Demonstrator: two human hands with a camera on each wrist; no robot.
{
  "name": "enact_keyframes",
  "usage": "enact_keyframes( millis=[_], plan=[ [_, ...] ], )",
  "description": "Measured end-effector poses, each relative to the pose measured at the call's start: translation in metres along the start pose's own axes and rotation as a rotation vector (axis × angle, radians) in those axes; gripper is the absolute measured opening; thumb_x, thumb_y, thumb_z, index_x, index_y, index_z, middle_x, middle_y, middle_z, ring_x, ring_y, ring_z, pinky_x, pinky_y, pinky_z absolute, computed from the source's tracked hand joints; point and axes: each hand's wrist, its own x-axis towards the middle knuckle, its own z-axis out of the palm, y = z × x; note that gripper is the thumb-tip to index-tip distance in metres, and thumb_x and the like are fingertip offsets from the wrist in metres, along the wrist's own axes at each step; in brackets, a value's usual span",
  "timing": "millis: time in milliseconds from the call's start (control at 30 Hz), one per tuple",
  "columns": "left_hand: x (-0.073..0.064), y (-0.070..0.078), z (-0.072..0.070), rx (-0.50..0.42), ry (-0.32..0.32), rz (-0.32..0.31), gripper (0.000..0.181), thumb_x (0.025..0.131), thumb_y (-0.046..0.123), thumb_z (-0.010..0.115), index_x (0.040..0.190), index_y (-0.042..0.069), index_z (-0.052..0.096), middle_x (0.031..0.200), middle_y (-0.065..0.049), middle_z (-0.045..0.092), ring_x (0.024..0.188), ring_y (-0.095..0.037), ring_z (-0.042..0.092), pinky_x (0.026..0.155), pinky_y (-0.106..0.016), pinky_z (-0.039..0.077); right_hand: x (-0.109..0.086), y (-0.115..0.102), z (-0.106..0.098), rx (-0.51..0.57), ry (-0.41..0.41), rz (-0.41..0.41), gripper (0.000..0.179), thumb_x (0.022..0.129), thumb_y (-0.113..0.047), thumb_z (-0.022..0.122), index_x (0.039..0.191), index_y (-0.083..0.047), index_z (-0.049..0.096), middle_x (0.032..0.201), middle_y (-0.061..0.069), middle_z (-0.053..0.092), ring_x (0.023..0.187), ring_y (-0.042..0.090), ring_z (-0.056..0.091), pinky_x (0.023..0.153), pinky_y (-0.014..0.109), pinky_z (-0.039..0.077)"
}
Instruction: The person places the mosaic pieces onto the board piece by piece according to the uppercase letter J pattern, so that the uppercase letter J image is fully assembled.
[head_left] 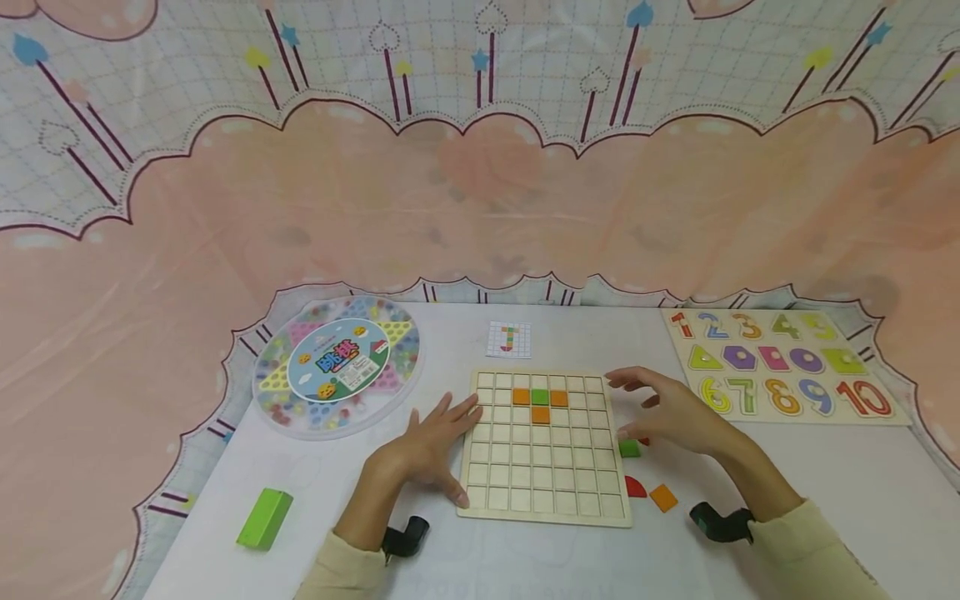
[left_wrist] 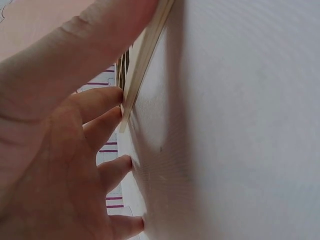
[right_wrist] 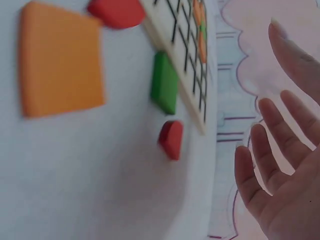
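Observation:
A wooden grid board (head_left: pixel 551 479) lies in front of me, with three orange tiles (head_left: pixel 540 415) and a green tile (head_left: pixel 540 397) in its upper cells. My left hand (head_left: pixel 429 450) rests against the board's left side, fingers spread; in the left wrist view the thumb and some fingertips touch its edge (left_wrist: pixel 145 55). Just off the right edge hovers my right hand (head_left: pixel 675 412), fingers loosely extended and holding nothing. Below it lie a loose green tile (right_wrist: pixel 164 83), a red rounded piece (head_left: pixel 635 487), a second red piece (right_wrist: pixel 171 140) and an orange tile (head_left: pixel 663 498).
Behind the board lies a small card (head_left: pixel 509 340) with a coloured J-like pattern. A round marble game box (head_left: pixel 337 367) is at the back left, a number-and-shape puzzle board (head_left: pixel 783 362) at the right. A green block (head_left: pixel 265 518) sits at front left.

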Motion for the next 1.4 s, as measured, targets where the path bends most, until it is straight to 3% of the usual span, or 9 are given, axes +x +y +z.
enact_keyframes(
  millis=[267, 500, 700, 1067, 1267, 1400],
  plan=[
    [0.000, -0.001, -0.001, -0.010, -0.001, -0.006, 0.125, 0.057, 0.030, 0.099, 0.161, 0.016, 0.032, 0.174, 0.003, 0.017, 0.163, -0.035, 0.004, 0.122, -0.076, 0.001, -0.018, 0.018, -0.001, 0.005, -0.023, 0.012, 0.060, 0.079, -0.030, 0.087, 0.133, -0.018, 0.062, 0.132, 0.004, 0.068, 0.125, 0.027, 0.053, 0.095, 0.025, 0.051],
    [-0.001, 0.000, -0.001, -0.015, -0.003, -0.004, 0.125, 0.057, 0.029, 0.099, 0.161, 0.017, 0.032, 0.174, 0.004, 0.017, 0.163, -0.034, 0.003, 0.123, -0.075, 0.000, -0.021, 0.024, 0.005, -0.070, -0.072, 0.033, 0.044, 0.078, -0.034, 0.088, 0.116, -0.020, 0.072, 0.125, 0.002, 0.070, 0.113, 0.022, 0.057, 0.092, 0.033, 0.051],
    [0.000, 0.001, -0.001, -0.006, -0.003, -0.008, 0.125, 0.056, 0.030, 0.099, 0.161, 0.016, 0.032, 0.174, 0.003, 0.017, 0.163, -0.034, 0.003, 0.123, -0.075, 0.001, -0.021, 0.028, 0.009, -0.069, -0.103, 0.038, 0.039, 0.075, -0.033, 0.090, 0.110, -0.022, 0.074, 0.116, -0.001, 0.070, 0.103, 0.019, 0.051, 0.084, 0.025, 0.046],
    [0.001, -0.001, 0.000, -0.003, -0.007, -0.008, 0.125, 0.057, 0.030, 0.099, 0.161, 0.018, 0.032, 0.174, 0.004, 0.016, 0.163, -0.034, 0.003, 0.123, -0.075, 0.001, -0.019, 0.033, 0.010, -0.092, -0.114, -0.059, 0.038, 0.075, -0.031, 0.090, 0.108, -0.025, 0.073, 0.111, -0.006, 0.070, 0.100, 0.011, 0.048, 0.084, 0.023, 0.040],
    [0.002, -0.001, 0.000, -0.002, -0.006, -0.010, 0.125, 0.057, 0.030, 0.099, 0.161, 0.019, 0.032, 0.174, 0.006, 0.016, 0.163, -0.033, 0.003, 0.123, -0.074, 0.000, -0.017, 0.034, 0.011, -0.104, -0.129, -0.108, 0.034, 0.076, -0.027, 0.090, 0.106, -0.025, 0.073, 0.105, -0.005, 0.067, 0.094, 0.011, 0.046, 0.072, 0.023, 0.037],
    [0.002, 0.000, 0.000, -0.003, 0.000, -0.008, 0.124, 0.057, 0.030, 0.099, 0.161, 0.018, 0.032, 0.174, 0.005, 0.017, 0.163, -0.033, 0.003, 0.123, -0.074, 0.001, -0.017, 0.033, 0.010, -0.107, -0.132, -0.107, 0.027, 0.078, -0.026, 0.088, 0.101, -0.026, 0.074, 0.103, -0.006, 0.067, 0.093, 0.011, 0.045, 0.072, 0.023, 0.038]
  ],
)
